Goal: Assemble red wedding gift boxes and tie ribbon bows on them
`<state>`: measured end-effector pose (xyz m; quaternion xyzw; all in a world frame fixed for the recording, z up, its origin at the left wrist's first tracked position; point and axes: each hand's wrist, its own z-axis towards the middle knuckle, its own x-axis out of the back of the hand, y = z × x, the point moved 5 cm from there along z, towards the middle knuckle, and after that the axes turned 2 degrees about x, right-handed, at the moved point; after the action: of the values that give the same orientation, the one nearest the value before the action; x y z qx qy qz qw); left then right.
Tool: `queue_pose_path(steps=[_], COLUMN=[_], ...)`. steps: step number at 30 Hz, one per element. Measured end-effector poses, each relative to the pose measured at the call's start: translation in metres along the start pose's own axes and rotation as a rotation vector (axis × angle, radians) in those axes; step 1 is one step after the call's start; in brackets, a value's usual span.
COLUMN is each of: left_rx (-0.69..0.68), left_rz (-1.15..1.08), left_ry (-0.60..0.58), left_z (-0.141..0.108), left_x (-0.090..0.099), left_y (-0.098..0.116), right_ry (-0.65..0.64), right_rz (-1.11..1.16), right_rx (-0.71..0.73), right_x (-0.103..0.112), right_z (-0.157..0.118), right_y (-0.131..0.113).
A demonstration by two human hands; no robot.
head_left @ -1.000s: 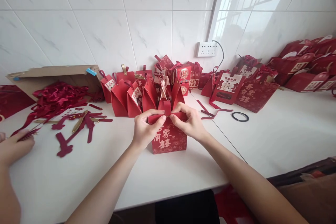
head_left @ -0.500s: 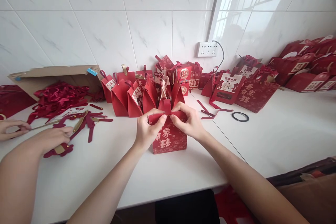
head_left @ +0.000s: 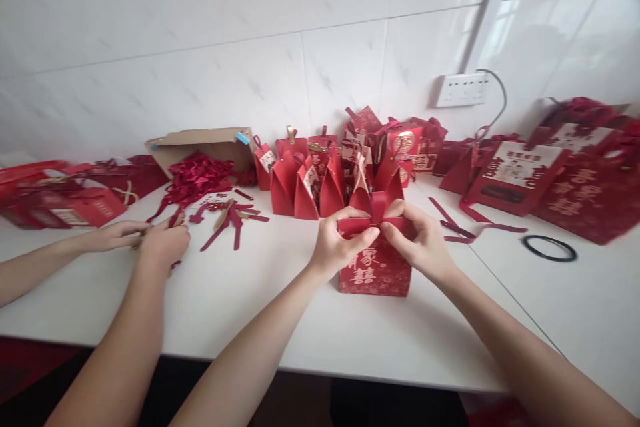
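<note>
A red gift box (head_left: 380, 273) with pale printed characters stands upright on the white table. My left hand (head_left: 343, 240) pinches the left part of its top edge between thumb and fingers. On the right part of the same edge, my right hand (head_left: 417, 237) pinches in the same way, the two thumbs close together on the front. A dark red strap (head_left: 379, 205) rises from the top between my hands. Just behind stands a row of red gift boxes (head_left: 283, 183) with pointed tops.
At left, a co-worker's hands (head_left: 163, 243) handle dark red straps. Near them lie loose straps (head_left: 235, 223) and a cardboard box (head_left: 200, 137) spilling red ribbon (head_left: 200, 177). At right are a black ring (head_left: 549, 248), more ribbon (head_left: 480, 217) and larger red bags (head_left: 590, 187).
The view has swung left, so everything sits further right and more red boxes show at far left. The co-worker's hands have come together around straps. My hands keep their pinch on the box.
</note>
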<state>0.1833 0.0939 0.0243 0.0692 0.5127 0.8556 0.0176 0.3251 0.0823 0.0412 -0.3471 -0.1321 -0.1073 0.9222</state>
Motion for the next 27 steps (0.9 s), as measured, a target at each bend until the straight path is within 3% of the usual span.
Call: queue_pose_path(steps=[27], left_rx=[0.08], left_rz=[-0.131], left_ry=[0.023], left_z=[-0.002], left_x=[-0.0051], left_y=[-0.0046], right_ry=[0.012], right_rz=[-0.099], right_rx=[0.029], right_x=[0.0035], right_z=[-0.0034], right_y=[0.0044])
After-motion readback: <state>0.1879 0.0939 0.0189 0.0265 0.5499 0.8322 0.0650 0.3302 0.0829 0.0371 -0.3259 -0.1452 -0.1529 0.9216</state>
